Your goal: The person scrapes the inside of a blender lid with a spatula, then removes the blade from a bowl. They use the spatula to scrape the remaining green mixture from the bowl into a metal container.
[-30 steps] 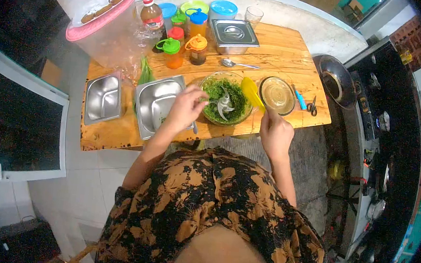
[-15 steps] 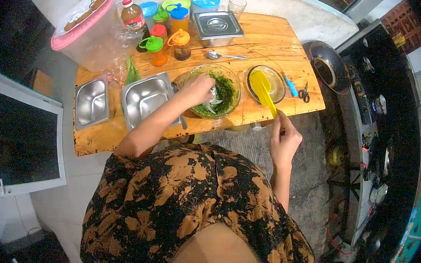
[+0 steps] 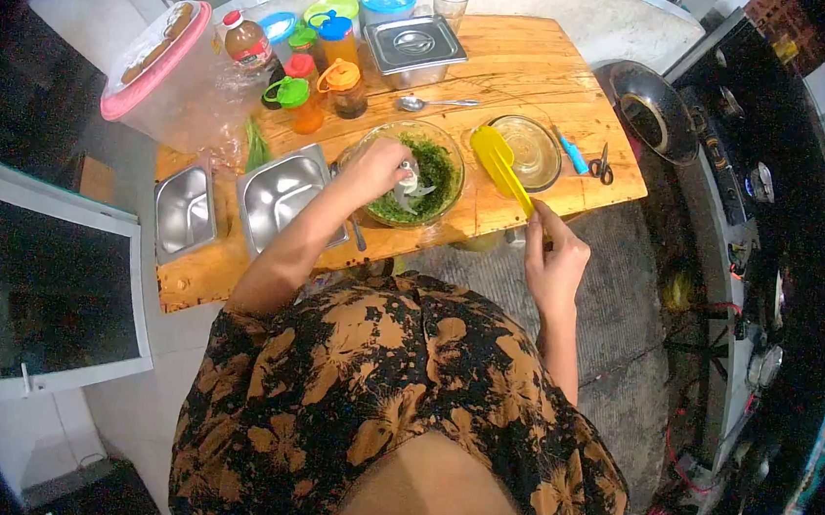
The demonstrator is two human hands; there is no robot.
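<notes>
- My L hand [image 3: 379, 168]: ctr of frame, reaching over the glass bowl's rim, fingers pinching the hub of the S-blade [image 3: 419, 191]; exact fingertip contact partly hidden by the hand itself.
- S-blade sits in the glass bowl [image 3: 406, 226], just above frame ctr. Metal wings visible, chopped greens [image 3: 439, 162] all around it.
- My R hand [image 3: 558, 258]: right of ctr, thumb + fingers pinched on the handle end of the yellow spatula [image 3: 509, 175].
- Spatula tilts up-left from the hand, head btwn the bowl and the round glass dish [image 3: 540, 149]; it overlaps the dish's left edge in my view. Can't tell if they touch.
- Left of bowl: steel pan [image 3: 281, 192], then a smaller steel pan [image 3: 186, 210] nearer the table's left edge.
- Upper ctr: lidded steel pan [image 3: 413, 48], w/ a metal spoon [image 3: 438, 105] lying just below it.
- Left of that pan: orange-lidded bottle [image 3: 343, 90] + other bottles & tubs.
- Right end of table: scissors [image 3: 601, 166] next to a blue-handled tool [image 3: 573, 155], type unclear to me.
- Upper right, off the table: dark wok [image 3: 653, 112].
</notes>
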